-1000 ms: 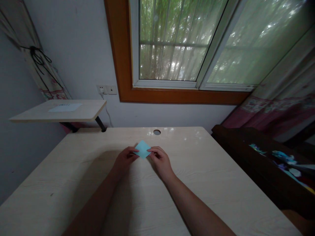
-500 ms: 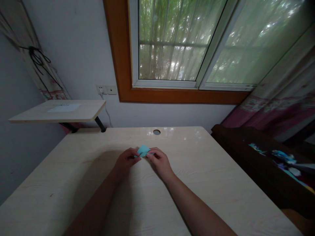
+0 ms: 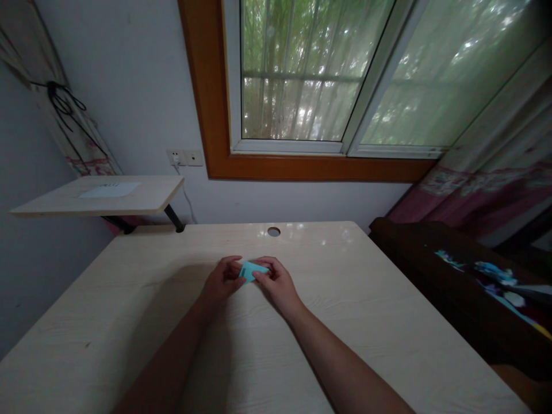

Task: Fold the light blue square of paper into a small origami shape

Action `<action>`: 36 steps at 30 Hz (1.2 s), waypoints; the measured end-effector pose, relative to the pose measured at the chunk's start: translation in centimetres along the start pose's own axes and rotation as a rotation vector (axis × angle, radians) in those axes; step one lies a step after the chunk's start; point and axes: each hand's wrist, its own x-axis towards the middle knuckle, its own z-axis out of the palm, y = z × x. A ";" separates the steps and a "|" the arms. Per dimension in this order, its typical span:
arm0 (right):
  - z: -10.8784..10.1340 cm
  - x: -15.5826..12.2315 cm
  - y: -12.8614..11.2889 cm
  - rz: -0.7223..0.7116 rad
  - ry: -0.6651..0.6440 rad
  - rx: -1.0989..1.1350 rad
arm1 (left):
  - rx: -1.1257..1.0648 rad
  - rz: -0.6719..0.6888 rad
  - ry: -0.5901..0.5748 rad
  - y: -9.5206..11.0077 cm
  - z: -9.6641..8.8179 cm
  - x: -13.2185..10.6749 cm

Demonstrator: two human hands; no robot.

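Observation:
A small piece of folded turquoise paper (image 3: 250,272) is held between my two hands, over the far middle part of the pale wooden desk (image 3: 345,322). My right hand (image 3: 279,282) pinches its right side, with the thumb on the near face and the fingers behind. At the paper's left edge, my left hand (image 3: 222,283) is closed with thumb and fingertips against it. A flat face of the paper is turned towards me, and a darker slit or mark shows near its left edge. The fingers cover parts of the paper's edges.
A raised shelf (image 3: 99,195) with a white sheet (image 3: 110,190) on it stands at the desk's back left. A round cable hole (image 3: 273,232) lies near the back edge. Dark furniture (image 3: 431,270) with colourful items adjoins on the right, below a window (image 3: 302,75).
The paper has turned in my fingers: its upper peak is gone from view and a flatter, four-sided face shows. Both hands stay in nearly the same place.

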 end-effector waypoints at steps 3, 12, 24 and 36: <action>0.0 0.0 -0.3 -0.006 -0.007 -0.024 | 0.091 -0.026 -0.034 0.1 -0.1 0.0; 0.1 -0.1 -1.0 -0.006 -0.030 -0.088 | 0.153 -0.064 -0.025 -0.3 -0.1 0.0; 0.2 0.0 -0.4 -0.018 -0.033 -0.009 | 0.175 -0.123 -0.029 0.2 -0.2 0.2; 0.3 0.0 0.1 -0.003 -0.108 0.123 | 0.026 -0.157 0.244 -0.2 -0.8 1.1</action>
